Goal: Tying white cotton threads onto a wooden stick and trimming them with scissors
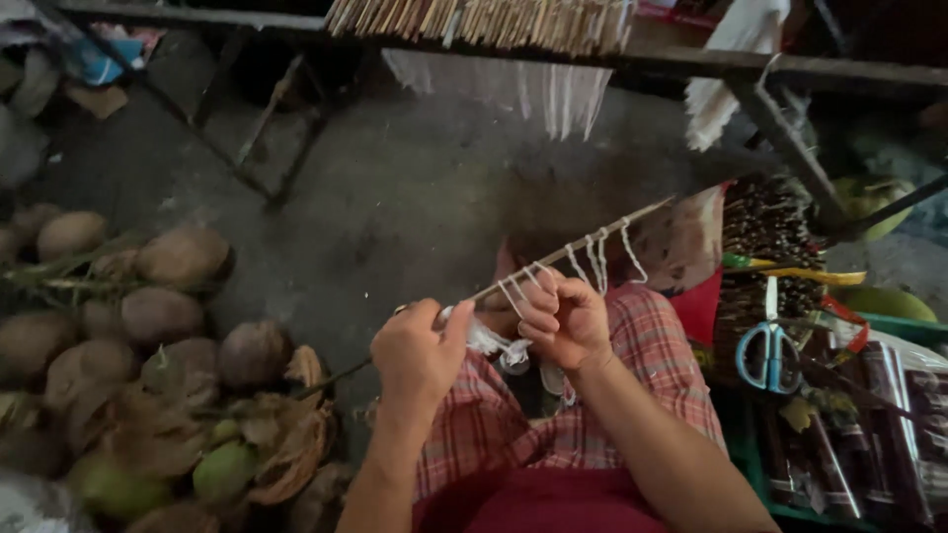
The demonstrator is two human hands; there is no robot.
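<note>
We see the left hand (417, 357) and the right hand (565, 318) raised close together above the lap, both working on one thin stick (553, 259) that slants from near left up to far right. The fingers of the left hand are pinched around the stick's lower part, thumb on top. The right hand's fingers are curled over the stick just to the right, grasping white string (596, 259) that is looped several times around the stick and hangs off it in short loops. A small bunch of the same string dangles between the two hands. The far end of the stick pokes out bare past the last loop.

Below the hands lies a red checked cloth (652, 365) over the person's knees. To the left, on the grey floor (395, 188), we see a heap of brown coconuts (158, 316) with dry husk pieces and a few green ones nearer us. To the right, blue-handled scissors (771, 353) rest on a bundle of dark sticks (765, 232), with dark wrapped packs (879, 415) in a green crate nearer us. At the far edge, a row of pale sticks (484, 22) lies across a metal frame, with white strings hanging beneath it.
</note>
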